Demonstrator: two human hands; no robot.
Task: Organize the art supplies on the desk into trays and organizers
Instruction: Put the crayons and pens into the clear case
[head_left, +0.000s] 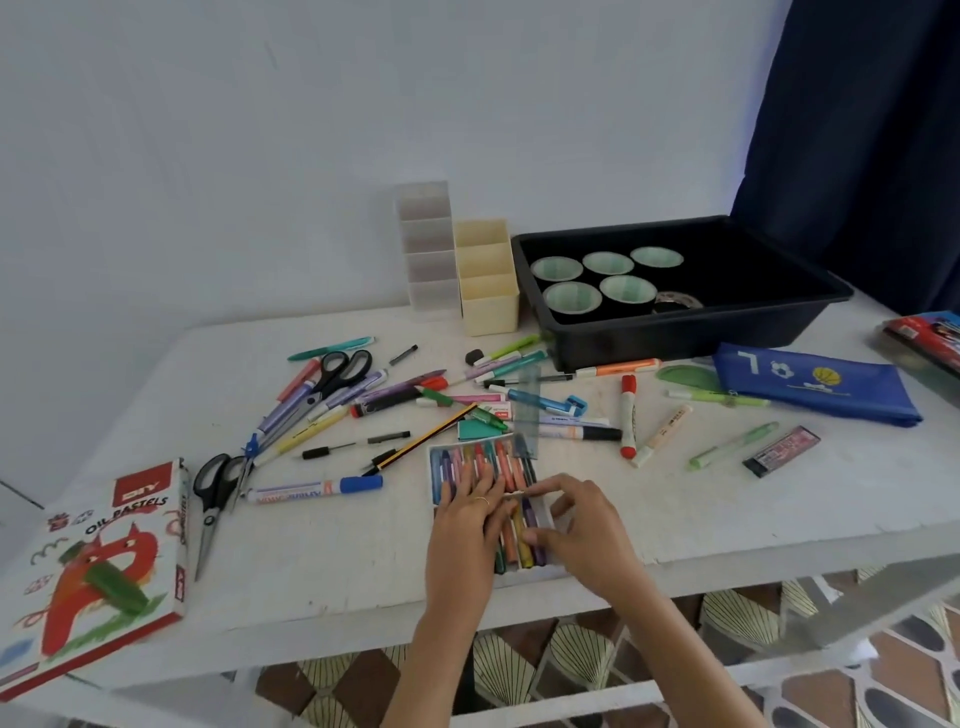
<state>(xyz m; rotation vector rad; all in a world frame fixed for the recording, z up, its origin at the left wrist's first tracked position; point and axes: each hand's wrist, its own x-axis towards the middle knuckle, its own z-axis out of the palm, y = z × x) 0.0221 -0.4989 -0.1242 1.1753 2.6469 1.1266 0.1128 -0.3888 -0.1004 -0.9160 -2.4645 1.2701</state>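
White pastel tray (441, 470) sits near the front edge of the desk (337, 571), with rows of pastels (498, 462) inside and both hands on it. Left hand (467, 525) lies flat, fingers straight, pressing the sticks down on the tray's left side. Right hand (582, 525) is curled at the right side, forefinger and thumb pinching one of the pastels near the middle divider; which stick is too blurred to tell.

Step in hand, by my reading: squaring the pastels in their tray before the loose things get sorted. Pastel box (93, 561) lies at the desk's left corner, well apart. Pens, markers and scissors (208, 499) are scattered behind the tray. Cream organizer (488, 306) and black tub (675, 338) stand at the back.

Next move likely calls for seating that stick level — then carrying the tray flat in both hands so the rows don't spill.
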